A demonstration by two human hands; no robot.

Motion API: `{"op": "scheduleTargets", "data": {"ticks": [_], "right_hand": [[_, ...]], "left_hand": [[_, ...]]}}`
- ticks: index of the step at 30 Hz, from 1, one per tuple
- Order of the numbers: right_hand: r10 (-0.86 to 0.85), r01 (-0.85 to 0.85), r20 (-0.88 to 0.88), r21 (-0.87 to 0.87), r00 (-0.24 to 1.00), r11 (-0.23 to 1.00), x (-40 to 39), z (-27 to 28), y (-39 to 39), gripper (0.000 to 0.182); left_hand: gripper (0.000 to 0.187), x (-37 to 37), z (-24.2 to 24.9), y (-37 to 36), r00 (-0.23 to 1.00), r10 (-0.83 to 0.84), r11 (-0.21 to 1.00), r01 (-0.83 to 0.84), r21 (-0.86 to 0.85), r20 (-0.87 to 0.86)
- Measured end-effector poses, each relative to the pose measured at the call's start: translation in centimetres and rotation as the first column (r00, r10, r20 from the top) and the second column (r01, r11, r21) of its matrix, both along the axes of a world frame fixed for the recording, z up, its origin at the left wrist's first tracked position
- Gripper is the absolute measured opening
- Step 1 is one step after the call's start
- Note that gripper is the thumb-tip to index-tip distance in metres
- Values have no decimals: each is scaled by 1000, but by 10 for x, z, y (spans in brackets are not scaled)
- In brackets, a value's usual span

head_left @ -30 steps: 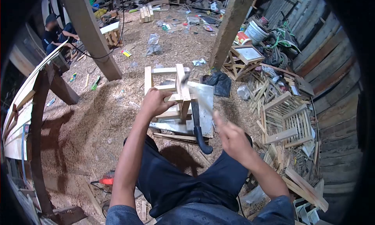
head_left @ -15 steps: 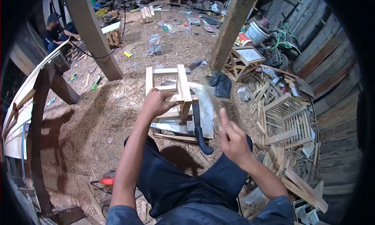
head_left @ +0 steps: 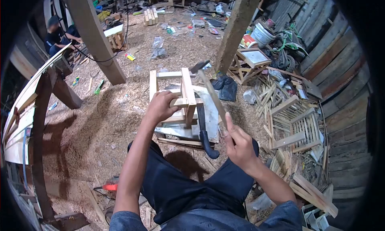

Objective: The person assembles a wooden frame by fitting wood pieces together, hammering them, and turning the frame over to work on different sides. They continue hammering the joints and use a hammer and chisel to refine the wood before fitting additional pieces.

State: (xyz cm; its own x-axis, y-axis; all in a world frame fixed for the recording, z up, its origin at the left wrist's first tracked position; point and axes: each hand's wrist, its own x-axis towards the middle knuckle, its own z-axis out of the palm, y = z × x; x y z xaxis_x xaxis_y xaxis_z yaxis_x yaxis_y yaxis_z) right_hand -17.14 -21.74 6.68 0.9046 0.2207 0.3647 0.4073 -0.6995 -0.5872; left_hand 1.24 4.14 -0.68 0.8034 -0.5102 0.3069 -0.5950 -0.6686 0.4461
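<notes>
Left hand [head_left: 160, 105] grips wooden frame [head_left: 178, 96], steadying it on metal sheet [head_left: 210, 106] atop sawdust floor [head_left: 100, 122]; right hand [head_left: 237, 144] clenched round hammer [head_left: 208, 88] handle, head raised above frame; black-handled knife [head_left: 204, 128] lies beside frame.

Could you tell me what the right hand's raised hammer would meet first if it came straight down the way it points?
Probably the wooden frame that the left hand steadies; the hammer in the right hand angles toward its top, though depth is unclear.

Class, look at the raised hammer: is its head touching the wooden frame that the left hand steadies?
Apart. In the head view the hammer, held by the right hand, has its dark head raised beside the wooden frame, with sawdust floor between them.
</notes>
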Motion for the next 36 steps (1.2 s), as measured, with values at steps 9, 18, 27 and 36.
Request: {"op": "scheduleTargets", "data": {"ticks": [9,18,27,36], "right_hand": [[-4,0,-85,-49,996,999,0,0,-5,53],[17,-18,-15,-62,1000,998,0,-6,-2,56],[49,-64,-125,-117,991,991,1,2,-2,57],[19,-55,-205,-169,979,984,0,3,-4,56]], "left_hand": [[39,-1,1,1,999,0,998,-3,-63,-55],[45,0,6,24,997,-20,972,3,234,72],[42,-1,-1,22,974,66,992,-88,-94,-216],[45,-4,-5,21,980,42,978,-80,-194,-192]]}}
